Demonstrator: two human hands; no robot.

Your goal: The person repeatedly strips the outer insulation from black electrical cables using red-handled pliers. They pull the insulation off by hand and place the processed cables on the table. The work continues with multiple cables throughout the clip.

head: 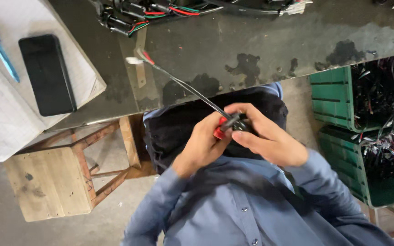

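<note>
Grip: left hand (204, 146) and right hand (265, 136) pinch tight on a small black switch part (240, 124) with a red piece (220, 130), held above the lap.
Lead: a sleeved cable (192, 91) runs up-left from the grip; its white connector (133, 60) rests on the dark worktable (251, 41).
Progress: judged mid-assembly, since the part is not yet set down.
Containers: right of the grip, two green crates (334, 98) hold black wired parts.
Beyond: wire bundles (151, 13), phone (46, 73), blue pen (1, 50), wooden stool (46, 182).

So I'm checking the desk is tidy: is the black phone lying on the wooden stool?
No, the black phone lies on white paper on the dark table, above the wooden stool.
</note>
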